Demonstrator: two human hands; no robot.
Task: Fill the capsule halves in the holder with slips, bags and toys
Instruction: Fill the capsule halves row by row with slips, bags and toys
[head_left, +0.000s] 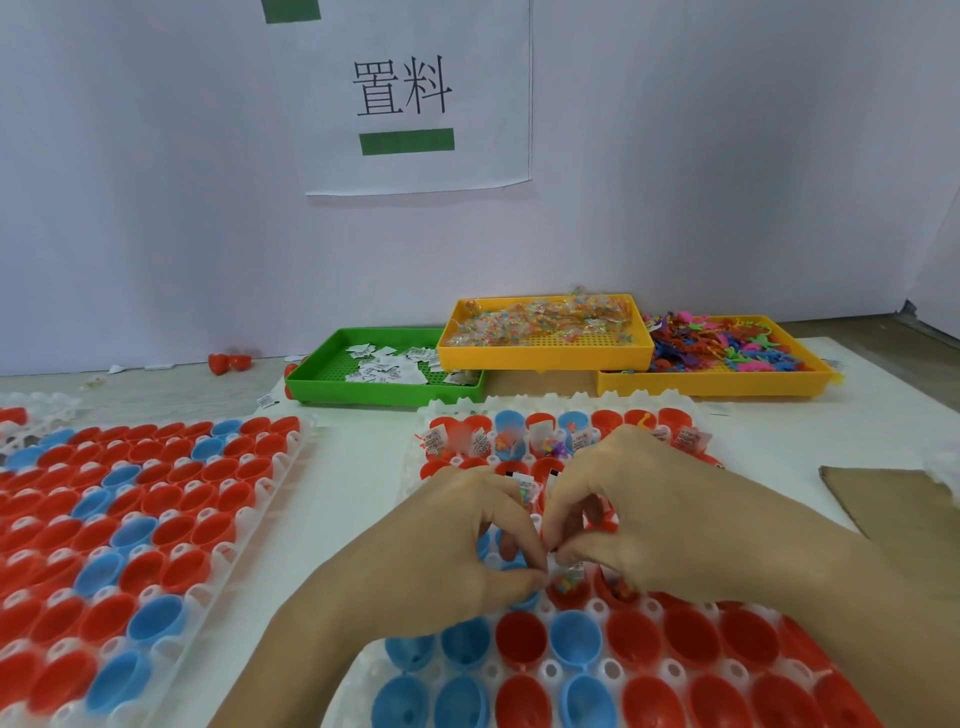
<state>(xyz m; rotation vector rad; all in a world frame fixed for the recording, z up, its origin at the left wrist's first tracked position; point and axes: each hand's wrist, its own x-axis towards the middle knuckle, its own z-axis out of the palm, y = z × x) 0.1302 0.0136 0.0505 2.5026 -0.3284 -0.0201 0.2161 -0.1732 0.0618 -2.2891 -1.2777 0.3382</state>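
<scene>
- Both hands meet over the middle of the white plastic capsule holder nearest the camera. The left hand has its fingers curled, thumb and forefinger pinched together just above a red capsule half that already has small coloured pieces in it.
- Right hand is curled too, its fingertips pinching something small right beside the left hand's fingertips; the item itself is too hidden to name.
- That holder carries rows of open red and blue plastic capsule halves. The far rows hold white printed paper slips, clear bags and small coloured toys; the near rows show bare cups.
- A second white holder of red and blue capsule halves lies to the left on the pale surface, apart from the first.
- Behind the holders sit 3 perforated plastic trays: a green tray with white printed slips, a yellow tray with clear bags of coloured beads resting partly over its neighbours, and an orange-yellow tray of small rubbery toys in pink, blue, purple and green.
- 2 loose red capsule halves lie by the white back wall, left of the green tray.
- A white paper sign with black characters and a green bar hangs on the wall.
- A brown cardboard sheet lies at the right edge.
</scene>
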